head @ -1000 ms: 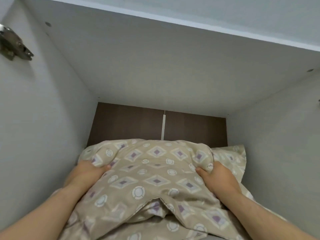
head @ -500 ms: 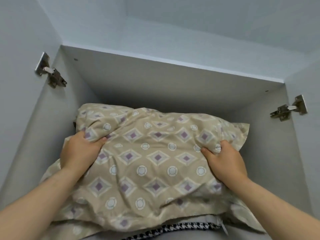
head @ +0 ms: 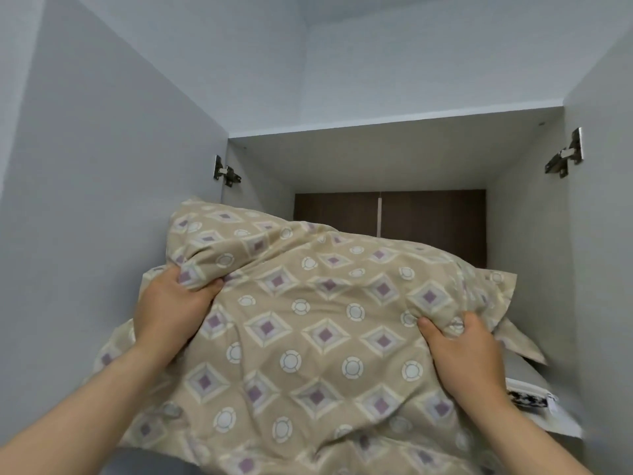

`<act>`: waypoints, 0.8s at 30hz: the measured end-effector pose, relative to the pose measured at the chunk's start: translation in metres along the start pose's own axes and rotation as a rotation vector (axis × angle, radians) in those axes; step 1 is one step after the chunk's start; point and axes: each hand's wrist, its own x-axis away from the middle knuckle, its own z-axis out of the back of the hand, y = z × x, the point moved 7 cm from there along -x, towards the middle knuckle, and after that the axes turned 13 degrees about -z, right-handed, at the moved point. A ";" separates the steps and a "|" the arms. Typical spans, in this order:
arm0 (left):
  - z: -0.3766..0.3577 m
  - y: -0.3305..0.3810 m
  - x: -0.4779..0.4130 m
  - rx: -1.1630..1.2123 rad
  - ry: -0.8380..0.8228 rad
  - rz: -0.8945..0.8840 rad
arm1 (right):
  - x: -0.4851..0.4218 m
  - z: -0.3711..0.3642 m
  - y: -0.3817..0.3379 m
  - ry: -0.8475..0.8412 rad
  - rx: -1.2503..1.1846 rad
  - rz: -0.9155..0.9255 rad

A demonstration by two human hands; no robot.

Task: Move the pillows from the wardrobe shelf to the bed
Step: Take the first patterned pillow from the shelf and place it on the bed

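The left hand (head: 171,313) is clenched on a bunched fold at the pillow's upper left. The beige diamond-patterned pillow (head: 308,337) is held up, tilted, in front of the open wardrobe shelf (head: 520,368). The right hand (head: 462,351) grips its right edge, fabric gathered under the fingers, near a houndstooth-trimmed item (head: 527,402) lying on the shelf.

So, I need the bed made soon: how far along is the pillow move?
Nothing is finished; the bed isn't in view. In hand: the left hand and right hand grip one patterned pillow at the wardrobe opening. Left: carrying it over.
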 end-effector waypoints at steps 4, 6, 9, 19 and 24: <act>0.078 0.010 0.035 -0.073 0.012 0.024 | 0.046 -0.002 0.000 -0.116 -0.036 -0.038; 0.118 0.017 0.047 -0.103 0.023 0.030 | 0.071 -0.004 -0.009 -0.167 -0.079 -0.031; 0.183 0.036 0.064 -0.171 0.039 0.035 | 0.113 -0.009 -0.029 -0.248 -0.133 -0.023; 0.399 0.093 0.154 -0.271 0.188 0.032 | 0.269 -0.023 -0.076 -0.468 -0.343 -0.033; 0.546 0.115 0.202 -0.473 0.237 0.102 | 0.389 -0.042 -0.142 -0.724 -0.417 0.015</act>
